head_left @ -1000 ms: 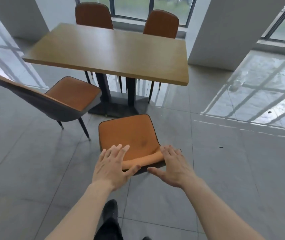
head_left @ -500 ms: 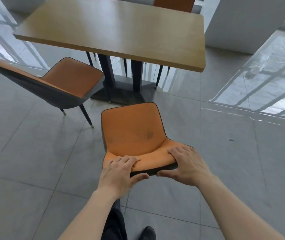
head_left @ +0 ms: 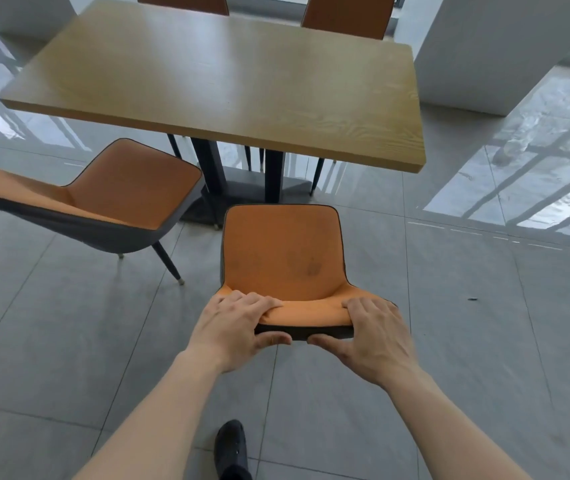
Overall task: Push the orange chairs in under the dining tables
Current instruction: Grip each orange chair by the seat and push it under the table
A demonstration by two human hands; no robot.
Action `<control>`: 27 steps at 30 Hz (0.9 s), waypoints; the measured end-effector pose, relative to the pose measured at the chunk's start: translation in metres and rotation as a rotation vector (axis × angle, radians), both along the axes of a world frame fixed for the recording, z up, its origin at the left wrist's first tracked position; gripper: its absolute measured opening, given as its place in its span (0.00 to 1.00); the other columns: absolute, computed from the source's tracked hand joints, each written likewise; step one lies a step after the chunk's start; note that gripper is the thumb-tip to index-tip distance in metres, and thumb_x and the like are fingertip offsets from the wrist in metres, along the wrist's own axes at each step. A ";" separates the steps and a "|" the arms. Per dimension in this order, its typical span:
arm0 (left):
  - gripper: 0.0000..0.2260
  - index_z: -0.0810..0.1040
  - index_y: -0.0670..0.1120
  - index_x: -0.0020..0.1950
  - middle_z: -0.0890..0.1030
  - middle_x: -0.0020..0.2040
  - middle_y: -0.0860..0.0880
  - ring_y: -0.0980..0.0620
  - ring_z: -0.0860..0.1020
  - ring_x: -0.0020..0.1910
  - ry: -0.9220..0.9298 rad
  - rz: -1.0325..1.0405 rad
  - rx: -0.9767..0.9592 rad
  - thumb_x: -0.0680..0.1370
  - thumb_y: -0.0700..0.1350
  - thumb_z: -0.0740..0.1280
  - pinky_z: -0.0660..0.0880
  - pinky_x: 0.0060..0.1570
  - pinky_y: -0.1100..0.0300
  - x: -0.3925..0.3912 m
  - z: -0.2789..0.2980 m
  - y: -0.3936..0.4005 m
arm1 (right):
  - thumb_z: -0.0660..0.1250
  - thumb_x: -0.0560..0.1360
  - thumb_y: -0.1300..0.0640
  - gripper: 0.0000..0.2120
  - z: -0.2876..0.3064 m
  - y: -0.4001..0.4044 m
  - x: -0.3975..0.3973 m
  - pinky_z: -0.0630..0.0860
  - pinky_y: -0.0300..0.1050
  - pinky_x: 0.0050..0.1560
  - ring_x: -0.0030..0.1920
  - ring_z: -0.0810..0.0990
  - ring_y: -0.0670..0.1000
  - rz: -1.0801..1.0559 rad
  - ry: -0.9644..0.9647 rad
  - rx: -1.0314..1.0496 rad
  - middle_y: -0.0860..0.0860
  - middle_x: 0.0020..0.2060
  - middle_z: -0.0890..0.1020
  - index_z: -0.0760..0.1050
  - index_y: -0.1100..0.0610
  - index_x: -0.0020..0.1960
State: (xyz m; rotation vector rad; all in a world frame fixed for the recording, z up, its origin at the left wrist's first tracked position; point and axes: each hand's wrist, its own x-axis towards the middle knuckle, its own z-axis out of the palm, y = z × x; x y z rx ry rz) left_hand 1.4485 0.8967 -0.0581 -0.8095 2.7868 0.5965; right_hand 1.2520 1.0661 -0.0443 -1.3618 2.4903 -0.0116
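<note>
An orange chair (head_left: 281,251) with a grey shell stands on the floor right in front of me, its seat facing the wooden dining table (head_left: 228,81). My left hand (head_left: 233,329) and my right hand (head_left: 377,336) both grip the top edge of its backrest, fingers over the front and thumbs behind. The seat's front edge lies just short of the table's near edge. A second orange chair (head_left: 127,188) stands pulled out at the left, turned at an angle. Two more orange chairs (head_left: 347,13) stand tucked in at the table's far side.
The table rests on a dark pedestal base (head_left: 242,183). A white pillar (head_left: 505,46) rises at the back right. Glossy grey floor tiles (head_left: 484,306) spread to the right. My dark shoe (head_left: 231,445) is on the floor below my arms.
My hands went from hovering open behind the backrest to gripping its top edge. The chair and I have moved closer to the table.
</note>
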 end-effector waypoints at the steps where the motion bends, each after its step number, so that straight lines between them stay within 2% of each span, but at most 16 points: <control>1: 0.37 0.66 0.64 0.72 0.76 0.65 0.61 0.55 0.73 0.61 0.004 -0.007 0.001 0.71 0.82 0.46 0.66 0.61 0.52 -0.005 -0.001 -0.012 | 0.47 0.62 0.12 0.50 -0.002 -0.010 -0.003 0.70 0.49 0.66 0.60 0.75 0.51 -0.011 0.001 -0.010 0.46 0.58 0.80 0.74 0.48 0.64; 14: 0.36 0.67 0.64 0.71 0.77 0.60 0.60 0.54 0.74 0.55 0.034 -0.108 0.009 0.71 0.81 0.48 0.69 0.56 0.53 -0.064 -0.002 -0.143 | 0.46 0.61 0.11 0.51 -0.008 -0.124 -0.050 0.71 0.51 0.63 0.58 0.75 0.52 -0.091 0.034 -0.030 0.47 0.57 0.80 0.74 0.48 0.63; 17: 0.37 0.69 0.62 0.69 0.79 0.57 0.59 0.54 0.75 0.50 0.038 -0.137 -0.006 0.71 0.82 0.47 0.73 0.51 0.52 -0.077 -0.005 -0.140 | 0.48 0.61 0.12 0.50 -0.004 -0.122 -0.064 0.72 0.51 0.63 0.60 0.75 0.53 -0.073 0.029 -0.007 0.48 0.60 0.80 0.73 0.49 0.64; 21: 0.37 0.70 0.61 0.69 0.79 0.56 0.59 0.53 0.75 0.50 0.036 -0.136 -0.012 0.70 0.82 0.46 0.73 0.49 0.53 -0.077 -0.007 -0.135 | 0.52 0.62 0.15 0.48 0.005 -0.120 -0.062 0.71 0.50 0.64 0.61 0.75 0.53 -0.061 0.044 0.032 0.48 0.62 0.79 0.73 0.50 0.65; 24: 0.36 0.68 0.62 0.69 0.78 0.57 0.59 0.53 0.74 0.50 0.007 -0.144 -0.014 0.71 0.81 0.47 0.72 0.49 0.53 -0.075 -0.003 -0.136 | 0.52 0.62 0.15 0.47 0.009 -0.121 -0.055 0.72 0.48 0.62 0.60 0.75 0.53 -0.078 0.045 0.039 0.48 0.59 0.80 0.73 0.50 0.62; 27: 0.35 0.68 0.63 0.70 0.77 0.59 0.60 0.53 0.74 0.52 -0.012 -0.171 0.003 0.71 0.81 0.49 0.71 0.52 0.53 -0.066 -0.001 -0.136 | 0.47 0.60 0.14 0.46 0.007 -0.116 -0.038 0.73 0.47 0.59 0.55 0.75 0.52 -0.130 0.078 0.041 0.47 0.52 0.81 0.74 0.50 0.56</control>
